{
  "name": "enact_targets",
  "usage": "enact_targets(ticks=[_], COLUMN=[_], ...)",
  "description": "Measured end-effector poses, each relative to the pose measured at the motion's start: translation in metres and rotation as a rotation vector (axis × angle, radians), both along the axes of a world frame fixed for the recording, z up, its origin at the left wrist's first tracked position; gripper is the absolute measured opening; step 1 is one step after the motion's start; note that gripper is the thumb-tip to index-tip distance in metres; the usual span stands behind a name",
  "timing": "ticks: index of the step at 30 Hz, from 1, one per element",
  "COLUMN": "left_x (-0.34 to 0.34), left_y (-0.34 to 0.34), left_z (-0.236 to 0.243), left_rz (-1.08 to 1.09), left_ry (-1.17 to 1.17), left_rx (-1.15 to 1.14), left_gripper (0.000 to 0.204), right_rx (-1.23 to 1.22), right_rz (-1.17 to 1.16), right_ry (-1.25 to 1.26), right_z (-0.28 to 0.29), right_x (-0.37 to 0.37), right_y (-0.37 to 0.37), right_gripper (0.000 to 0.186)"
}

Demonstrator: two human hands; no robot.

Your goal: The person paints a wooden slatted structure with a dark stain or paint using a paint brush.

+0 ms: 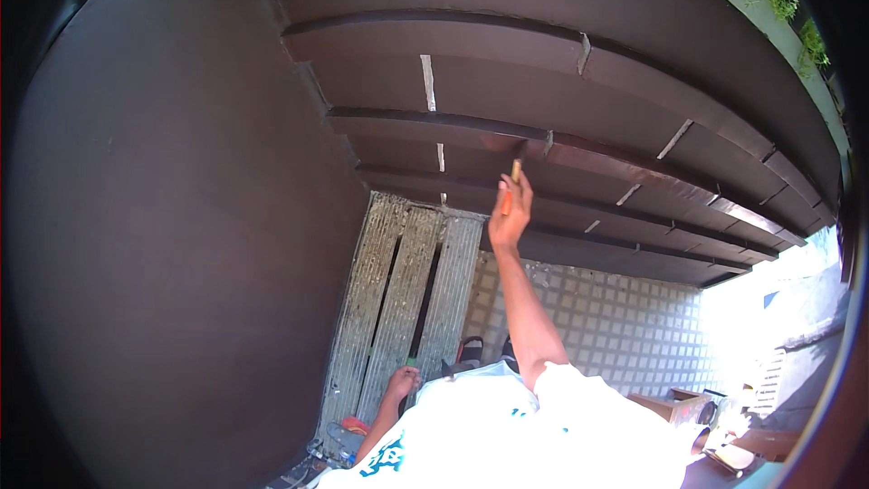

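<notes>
At upper centre, a paintbrush (517, 168) is meeting a brown ledge (617, 161); the right hand (511, 210) is pinching its handle. At lower centre, the left hand (404, 381) is curling around something green, too small to identify. Weathered planks (412, 281), dark gaps separating them, are bordering tiled floor (615, 317). A brown box-like object (665, 408) is standing lower right, contents indistinct.

Shows a paintbrush (517, 168) with orange handle, yellowish neck and dark bristles, angled upward from the right hand (510, 219) to a dark brown ledge (588, 152), glossy in stretches; also shows a small green object (412, 361), mostly hidden, low in the left hand (403, 382)
</notes>
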State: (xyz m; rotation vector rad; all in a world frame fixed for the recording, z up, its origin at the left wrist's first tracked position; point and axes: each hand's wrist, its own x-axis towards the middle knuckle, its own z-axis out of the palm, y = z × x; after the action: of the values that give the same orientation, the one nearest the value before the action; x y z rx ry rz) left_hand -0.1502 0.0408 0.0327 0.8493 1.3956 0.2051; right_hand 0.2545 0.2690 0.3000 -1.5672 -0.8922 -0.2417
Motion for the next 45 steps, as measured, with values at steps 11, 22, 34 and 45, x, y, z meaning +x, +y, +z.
enact_targets(ticks=[11, 22, 34, 45], left_x=[0.002, 0.018, 0.005, -0.003], left_y=[0.007, 0.036, 0.039, 0.041], left_z=[-0.001, -0.016, 0.008, 0.006], left_rz=[-0.205, -0.138, -0.154, -0.124], left_ry=[0.071, -0.014, 0.051, 0.077], left_rx=[0.072, 0.015, 0.016, 0.003], left_gripper=[0.023, 0.024, 0.022, 0.022], right_rx=[-0.020, 0.013, -0.021, -0.043], right_rz=[0.219, -0.049, 0.135, 0.030], right_ry=[-0.060, -0.026, -0.086, -0.088], right_z=[0.012, 0.012, 0.012, 0.004], right_x=[0.013, 0.011, 0.013, -0.005], right_y=[-0.001, -0.004, -0.002, 0.009], right_gripper=[0.018, 0.022, 0.018, 0.022])
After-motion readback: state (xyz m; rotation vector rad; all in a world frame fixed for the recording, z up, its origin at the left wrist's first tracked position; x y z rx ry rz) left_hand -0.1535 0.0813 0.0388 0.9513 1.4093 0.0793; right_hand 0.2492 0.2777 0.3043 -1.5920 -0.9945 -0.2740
